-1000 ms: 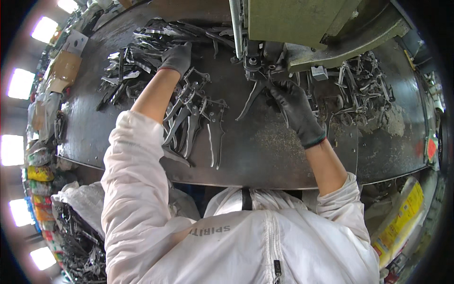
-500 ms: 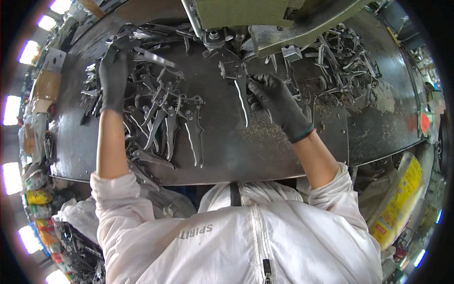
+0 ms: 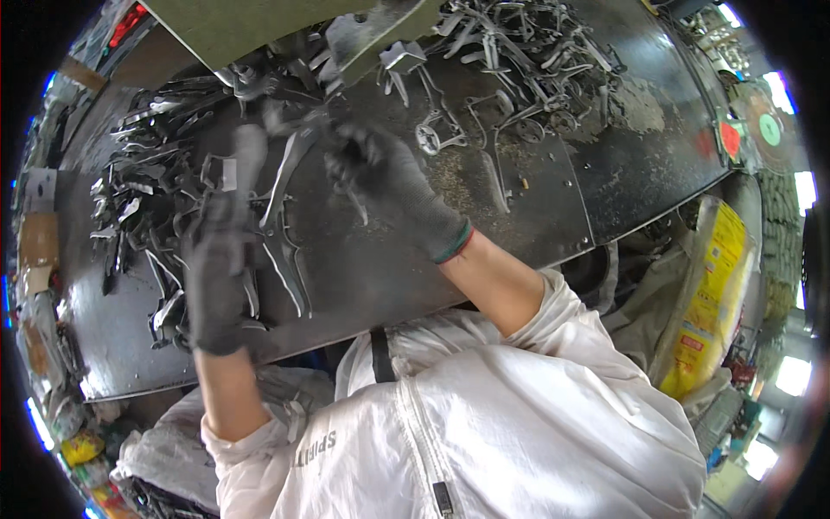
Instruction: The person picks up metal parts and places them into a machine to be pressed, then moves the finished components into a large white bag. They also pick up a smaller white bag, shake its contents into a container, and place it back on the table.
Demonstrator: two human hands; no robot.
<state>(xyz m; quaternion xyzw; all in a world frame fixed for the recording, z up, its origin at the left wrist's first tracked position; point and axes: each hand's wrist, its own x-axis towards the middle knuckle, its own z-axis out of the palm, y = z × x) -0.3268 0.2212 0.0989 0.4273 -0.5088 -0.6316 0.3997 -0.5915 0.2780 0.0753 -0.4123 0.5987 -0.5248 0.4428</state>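
Observation:
My right hand (image 3: 385,177), in a dark grey knit glove with a red and green cuff edge, is closed at a plier-like metal handle (image 3: 290,169). The handle hangs below the press head, its upper end blurred beside my fingertips. My left hand (image 3: 216,277), gloved the same, is smeared by motion over the near left of the table. A blurred flat grey metal piece (image 3: 250,156) stands out beyond its fingers; whether they grip it is not clear. Beside that hand lie more plier-like handles (image 3: 290,272) with thin bright edges.
A green machine press (image 3: 259,26) overhangs the far middle. Loose metal levers (image 3: 143,173) are heaped at the left, and jointed metal parts (image 3: 553,69) at the far right. Metal crumbs lie on the dark steel table (image 3: 635,195). A yellow sack (image 3: 705,294) leans beyond its right edge.
My left hand has come back from the far left pile toward the near edge. My right hand remains by the handle under the press. The whole view has turned and shifted.

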